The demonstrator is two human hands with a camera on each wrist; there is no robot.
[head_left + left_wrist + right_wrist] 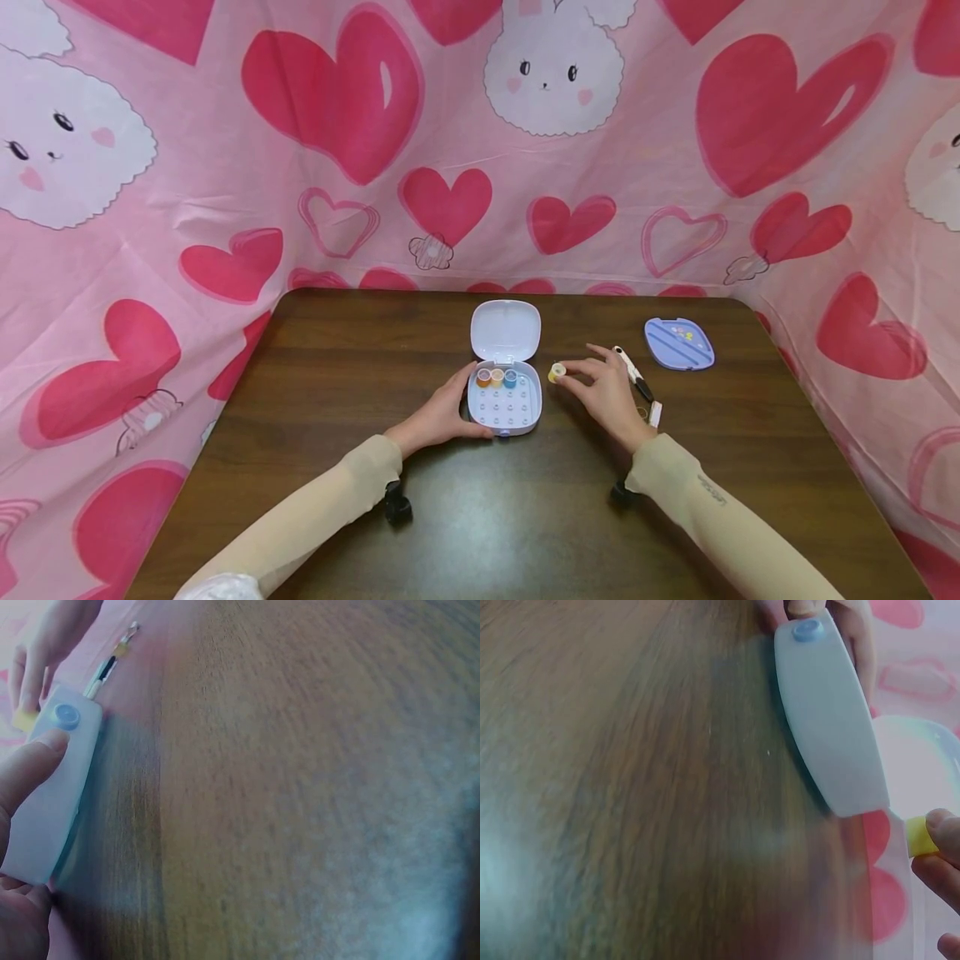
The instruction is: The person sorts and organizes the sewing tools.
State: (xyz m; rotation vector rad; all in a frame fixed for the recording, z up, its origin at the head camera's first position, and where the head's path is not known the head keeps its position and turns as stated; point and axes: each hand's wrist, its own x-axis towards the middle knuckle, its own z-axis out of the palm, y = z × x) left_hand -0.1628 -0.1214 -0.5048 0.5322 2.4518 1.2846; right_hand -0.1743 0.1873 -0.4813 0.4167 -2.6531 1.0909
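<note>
A small white sewing box [536, 414] stands on the table with its lid [506, 332] raised at the back. In its back row sit an orange thread spool [483, 379], a cream spool [497, 378] and a blue spool [511, 379]; short pegs fill the other rows. My left hand [442, 417] grips the box from its left side, thumb at the front near the blue latch [66, 715]. Just right of the box, my right hand [606, 396] pinches a yellow thread spool [557, 372] between thumb and finger, apart from the box. The right wrist view shows this yellow spool [921, 837] too.
A purple tray [678, 344] with small coloured pieces lies at the back right. Behind my right hand are a white-and-black tool [633, 372] and a small white piece [656, 414], partly hidden. Pink heart-patterned cloth [360, 225] hangs around the wooden table [337, 358].
</note>
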